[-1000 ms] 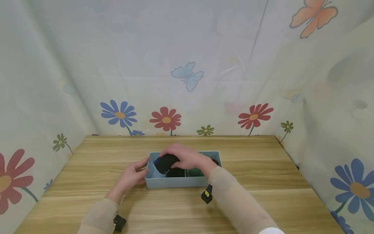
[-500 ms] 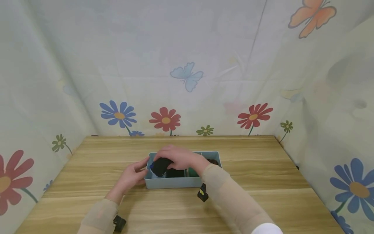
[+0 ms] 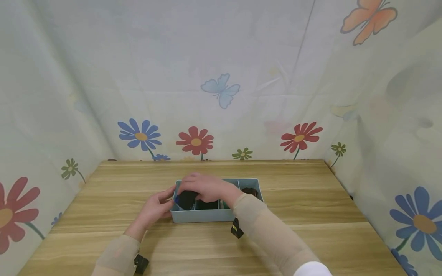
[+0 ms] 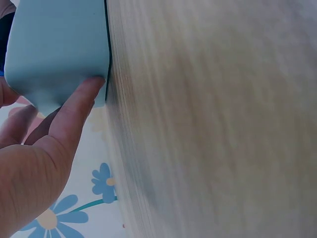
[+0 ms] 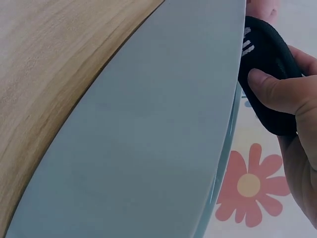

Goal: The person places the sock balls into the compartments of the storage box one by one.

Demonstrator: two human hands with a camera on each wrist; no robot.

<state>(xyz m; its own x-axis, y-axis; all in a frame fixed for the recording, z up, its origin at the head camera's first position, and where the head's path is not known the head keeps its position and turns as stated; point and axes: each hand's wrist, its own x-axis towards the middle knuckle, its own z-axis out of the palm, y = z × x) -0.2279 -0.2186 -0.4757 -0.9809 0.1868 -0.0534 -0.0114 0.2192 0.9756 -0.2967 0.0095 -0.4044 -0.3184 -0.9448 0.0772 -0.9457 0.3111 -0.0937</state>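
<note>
My right hand (image 3: 207, 188) pinches a folded black sock (image 3: 186, 200) inside the left end of a blue-grey divided box (image 3: 203, 217). A blue patch shows at the sock's left edge. In the right wrist view, the thumb lies across the sock (image 5: 272, 116), which bears white marks, and other fingers are behind it. My left hand (image 3: 156, 205) touches the box's left end with fairly straight fingers. One finger lies low on the box's outer wall (image 4: 54, 49) in the left wrist view. Part of the box's inside is hidden by my right hand and forearm.
Other compartments hold a black item (image 3: 207, 204), a green item (image 3: 223, 205) mostly covered by my arm, and a dark brown item (image 3: 250, 191). The box stands on a wooden table (image 3: 297, 188), with a flowered cloth (image 3: 255, 115) behind.
My right hand has moved left and slightly down with the black sock, bringing it deeper into the box's left compartment. More of the brown item shows. The left hand stays put.
</note>
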